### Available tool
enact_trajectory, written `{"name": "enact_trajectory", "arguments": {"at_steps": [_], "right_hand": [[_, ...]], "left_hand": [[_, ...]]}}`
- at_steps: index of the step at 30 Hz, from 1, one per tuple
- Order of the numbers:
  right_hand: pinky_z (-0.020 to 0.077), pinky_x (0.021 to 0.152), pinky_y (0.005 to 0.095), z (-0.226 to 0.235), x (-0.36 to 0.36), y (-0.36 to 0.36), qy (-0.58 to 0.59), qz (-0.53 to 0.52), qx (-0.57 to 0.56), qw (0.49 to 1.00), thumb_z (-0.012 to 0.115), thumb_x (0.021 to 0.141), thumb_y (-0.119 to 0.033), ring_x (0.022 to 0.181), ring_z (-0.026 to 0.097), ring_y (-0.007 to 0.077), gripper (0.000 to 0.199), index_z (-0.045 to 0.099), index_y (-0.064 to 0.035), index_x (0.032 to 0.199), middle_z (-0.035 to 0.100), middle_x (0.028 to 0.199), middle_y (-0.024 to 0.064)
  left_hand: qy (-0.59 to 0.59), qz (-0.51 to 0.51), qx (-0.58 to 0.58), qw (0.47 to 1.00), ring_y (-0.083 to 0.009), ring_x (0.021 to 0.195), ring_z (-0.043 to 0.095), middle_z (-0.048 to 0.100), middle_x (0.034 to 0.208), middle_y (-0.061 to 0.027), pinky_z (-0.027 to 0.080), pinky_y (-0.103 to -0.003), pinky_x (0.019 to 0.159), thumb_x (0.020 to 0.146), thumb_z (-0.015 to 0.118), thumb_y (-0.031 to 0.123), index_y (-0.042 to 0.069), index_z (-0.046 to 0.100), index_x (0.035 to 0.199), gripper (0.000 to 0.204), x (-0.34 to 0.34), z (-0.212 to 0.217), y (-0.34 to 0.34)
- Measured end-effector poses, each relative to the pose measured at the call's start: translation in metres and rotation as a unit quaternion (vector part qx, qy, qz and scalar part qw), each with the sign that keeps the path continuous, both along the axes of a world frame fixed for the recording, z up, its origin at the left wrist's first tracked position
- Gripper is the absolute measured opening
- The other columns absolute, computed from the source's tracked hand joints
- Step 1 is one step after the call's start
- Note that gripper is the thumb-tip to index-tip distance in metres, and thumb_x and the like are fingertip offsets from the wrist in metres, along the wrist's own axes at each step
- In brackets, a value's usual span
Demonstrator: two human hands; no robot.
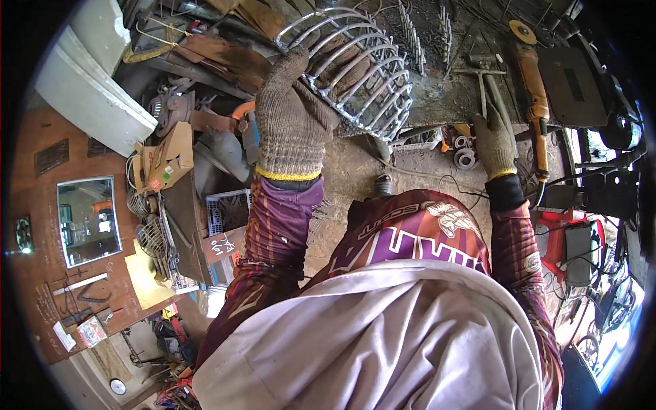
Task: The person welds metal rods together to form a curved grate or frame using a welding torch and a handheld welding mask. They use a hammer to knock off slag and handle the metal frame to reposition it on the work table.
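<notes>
A curved cage of welded metal rods [372, 85] is tilted up over the workbench, and my left hand [294, 116], in a grey-brown knitted glove, is closed on its near edge. Its fingers show through the bars. To the right, my right hand [495, 145], in a matching glove, is at the bench's near edge. Its fingers are wrapped round the thin handle of a chipping hammer [480, 72], whose head points away from me. Beside that handle lies a thicker wooden handle [502, 102].
An orange angle grinder [531, 82] lies right of the hammer, with its cord trailing down. Spiky metal rods [412, 37] lie on the dark bench beyond the cage. A cardboard box [171, 158] and a plastic crate [227, 210] stand at the left. Metal rings [465, 158] sit below the bench edge.
</notes>
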State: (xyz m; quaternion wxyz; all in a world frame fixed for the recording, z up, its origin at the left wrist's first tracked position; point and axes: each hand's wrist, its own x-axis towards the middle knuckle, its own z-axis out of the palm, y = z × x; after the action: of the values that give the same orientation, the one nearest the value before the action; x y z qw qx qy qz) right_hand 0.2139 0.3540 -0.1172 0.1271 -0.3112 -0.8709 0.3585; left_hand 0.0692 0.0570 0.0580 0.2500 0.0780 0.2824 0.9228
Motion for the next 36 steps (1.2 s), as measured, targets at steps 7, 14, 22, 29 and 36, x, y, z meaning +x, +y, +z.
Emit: {"name": "enact_trajectory", "arguments": {"at_steps": [7, 14, 22, 29, 36], "right_hand": [[0.0473, 0.093, 0.0394, -0.003, 0.004, -0.005, 0.047, 0.002, -0.077, 0.996, 0.055, 0.095, -0.041, 0.109, 0.064, 0.0364, 0.058, 0.049, -0.0052, 0.141, 0.065, 0.119, 0.0228], [0.046, 0.096, 0.0386, 0.015, 0.001, -0.019, 0.033, -0.014, -0.071, 0.997, 0.057, 0.095, -0.037, 0.113, 0.062, 0.0358, 0.059, 0.047, -0.0026, 0.142, 0.063, 0.122, 0.0241], [0.0463, 0.096, 0.0397, 0.017, 0.001, -0.017, 0.014, -0.005, -0.044, 0.999, 0.059, 0.093, -0.038, 0.115, 0.061, 0.0365, 0.061, 0.046, -0.005, 0.143, 0.064, 0.122, 0.0238], [0.0506, 0.088, 0.0457, 0.045, 0.012, -0.028, -0.001, -0.011, 0.139, 0.99, 0.064, 0.089, -0.038, 0.106, 0.063, 0.0401, 0.06, 0.05, -0.009, 0.14, 0.062, 0.12, 0.0241], [0.0553, 0.079, 0.0383, 0.087, 0.023, -0.038, 0.076, -0.04, 0.186, 0.979, 0.075, 0.084, -0.024, 0.093, 0.068, 0.0286, 0.049, 0.06, -0.0097, 0.129, 0.065, 0.111, 0.0173]], "left_hand": [[-0.035, -0.065, 0.096, 0.993, -0.0393, 0.108, 0.066, 0.064, 0.119, -0.0243, 0.055, -0.054, 0.096, 0.09, 0.054, 0.005, -0.005, 0.054, 0.125, 0.036, -0.005, 0.004, -0.001], [-0.055, -0.077, 0.11, 0.989, -0.0371, 0.111, 0.064, 0.064, 0.12, -0.0228, 0.052, -0.055, 0.1, 0.089, 0.055, 0.002, -0.004, 0.057, 0.121, 0.033, -0.013, 0.002, -0.004], [-0.039, -0.034, 0.05, 0.997, -0.0352, 0.112, 0.064, 0.065, 0.119, -0.0217, 0.052, -0.052, 0.1, 0.087, 0.056, 0.004, -0.004, 0.058, 0.121, 0.035, -0.015, 0.007, -0.002], [-0.022, 0.003, 0.021, 1.0, -0.036, 0.113, 0.063, 0.063, 0.122, -0.0224, 0.05, -0.053, 0.101, 0.088, 0.057, 0.004, -0.003, 0.056, 0.123, 0.036, -0.021, 0.004, -0.006], [-0.026, -0.016, 0.031, 0.999, -0.0372, 0.12, 0.058, 0.059, 0.129, -0.0241, 0.044, -0.056, 0.107, 0.09, 0.056, 0.005, -0.004, 0.05, 0.133, 0.044, -0.028, 0.007, -0.015]]}}
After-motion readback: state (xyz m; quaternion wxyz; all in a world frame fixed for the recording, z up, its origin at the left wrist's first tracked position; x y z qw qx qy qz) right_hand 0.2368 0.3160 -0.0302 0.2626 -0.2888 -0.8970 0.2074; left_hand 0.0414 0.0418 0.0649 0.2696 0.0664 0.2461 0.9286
